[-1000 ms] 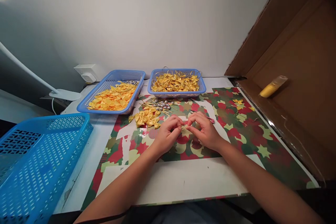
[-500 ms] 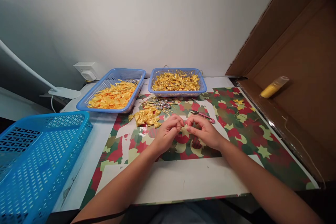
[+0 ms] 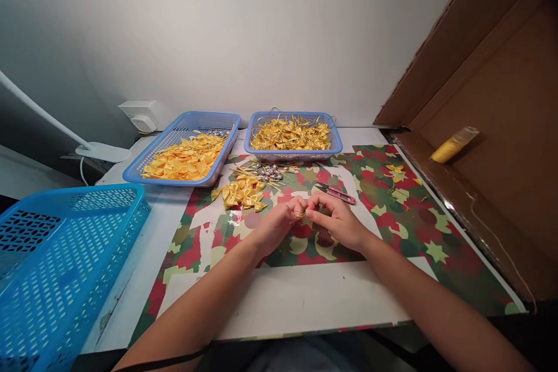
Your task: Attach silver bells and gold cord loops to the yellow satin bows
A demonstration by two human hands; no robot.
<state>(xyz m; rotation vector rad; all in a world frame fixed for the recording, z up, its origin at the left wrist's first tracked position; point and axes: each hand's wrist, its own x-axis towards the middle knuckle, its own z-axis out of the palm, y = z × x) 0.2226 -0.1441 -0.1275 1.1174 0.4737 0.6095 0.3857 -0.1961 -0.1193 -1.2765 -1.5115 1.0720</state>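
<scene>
My left hand [image 3: 276, 224] and my right hand [image 3: 337, 220] meet fingertip to fingertip over the patterned paper [image 3: 392, 209] in the middle of the table. Both are pinched on one small yellow bow [image 3: 301, 214], most of it hidden by the fingers. A little pile of yellow bows [image 3: 239, 193] lies just beyond my left hand. Silver beads with gold threads [image 3: 268, 173] lie behind that pile. Pink snips [image 3: 337, 192] rest just beyond my right hand.
Two light blue baskets stand at the back: the left basket [image 3: 174, 177] holds flat yellow bow pieces, the right basket [image 3: 333, 145] bows with gold loops. A big blue basket [image 3: 65, 261] sits at the near left. A cardboard wall [image 3: 501, 99] with a yellow tube [image 3: 453, 144] closes the right.
Both hands have drawn closer together on the bow, fingertips now touching. The view has shifted slightly, and the pink snips show more fully behind my right hand.
</scene>
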